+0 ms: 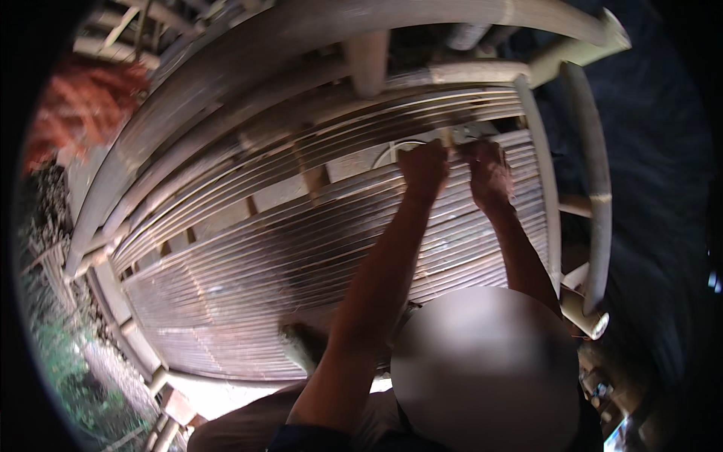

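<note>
My left hand (424, 170) is closed in a fist above a long gap in a bamboo slat bench (248, 301). From this fist a thin pale strip (393, 148) curves out to the left over the gap; it looks gripped in the fingers. Close by on the right, my right hand (491, 173) bends its fingers down at the gap's far edge, closed. What those fingers hold is hidden. Between the two hands a short bamboo crosspiece (446, 137) spans the gap. Narrow slats (354, 124) run along the far side.
Thick bamboo rails (301, 41) form the bench's back, and a bamboo armrest (599, 173) stands at the right. Dark cloth (651, 203) hangs beyond it. Reddish netting (86, 102) lies at the far left. A dull green rounded thing (301, 345) sits near my left forearm.
</note>
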`<state>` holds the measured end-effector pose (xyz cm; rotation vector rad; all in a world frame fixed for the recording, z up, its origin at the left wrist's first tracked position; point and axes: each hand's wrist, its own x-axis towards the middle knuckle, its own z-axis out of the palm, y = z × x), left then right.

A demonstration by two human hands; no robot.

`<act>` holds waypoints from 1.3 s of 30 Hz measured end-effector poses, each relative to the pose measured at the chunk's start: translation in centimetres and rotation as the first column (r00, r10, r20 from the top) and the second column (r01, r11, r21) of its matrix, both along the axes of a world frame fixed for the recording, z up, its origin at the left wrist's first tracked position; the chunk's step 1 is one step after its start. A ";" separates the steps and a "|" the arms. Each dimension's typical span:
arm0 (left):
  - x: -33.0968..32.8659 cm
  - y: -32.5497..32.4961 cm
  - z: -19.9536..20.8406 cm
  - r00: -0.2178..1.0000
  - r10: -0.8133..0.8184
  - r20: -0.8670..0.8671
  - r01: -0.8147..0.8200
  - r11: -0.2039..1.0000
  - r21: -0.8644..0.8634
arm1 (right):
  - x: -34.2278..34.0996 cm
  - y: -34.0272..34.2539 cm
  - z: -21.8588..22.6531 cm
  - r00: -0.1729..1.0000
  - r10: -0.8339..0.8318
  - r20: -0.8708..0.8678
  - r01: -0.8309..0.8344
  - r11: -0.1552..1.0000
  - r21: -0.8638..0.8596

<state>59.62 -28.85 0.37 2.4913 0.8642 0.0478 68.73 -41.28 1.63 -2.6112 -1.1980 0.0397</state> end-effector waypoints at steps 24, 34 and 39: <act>-1.2 0.2 -1.3 0.990 -0.008 0.142 0.001 0.999 0.052 | 0.2 -3.3 10.5 0.883 0.445 -0.152 -0.466 0.785 -0.408; -1.5 -0.6 -1.3 0.956 0.014 0.292 -0.002 0.999 -0.041 | 6.0 -7.5 9.2 0.911 0.192 -0.365 -0.298 0.918 -0.261; -4.9 -2.0 0.3 0.950 -0.032 0.310 -0.053 0.964 0.262 | 2.9 -5.5 15.4 0.708 0.087 -0.701 -0.038 0.996 0.084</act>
